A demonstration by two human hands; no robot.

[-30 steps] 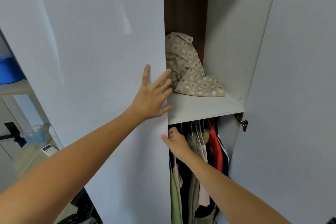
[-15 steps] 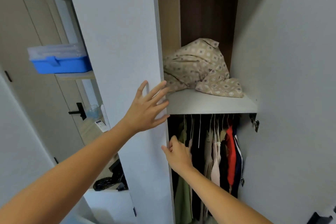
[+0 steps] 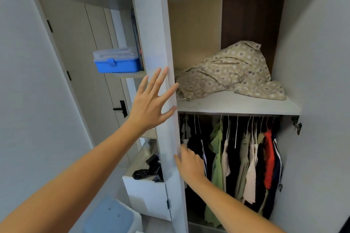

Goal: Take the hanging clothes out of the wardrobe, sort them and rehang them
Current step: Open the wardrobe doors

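Observation:
The wardrobe stands open, its left door (image 3: 161,43) swung out almost edge-on to me. My left hand (image 3: 151,100) lies flat with spread fingers against the door's edge. Lower down, my right hand (image 3: 189,162) touches the same edge from the inner side, its fingers fairly straight. Under the white shelf (image 3: 236,106) several clothes (image 3: 246,160) hang on white hangers: green, beige, olive, black, a red one and a navy one at the right.
A crumpled beige patterned cloth (image 3: 233,73) lies on the shelf. The right door (image 3: 322,100) stands open. Left of the wardrobe are a blue plastic box (image 3: 117,62) on a side shelf, a black bag (image 3: 147,172) below, a blue-lidded bin (image 3: 108,217) and a room door.
The left door has swung further open to the left, both hands moving with it. More of the hanging clothes and the side shelves now show.

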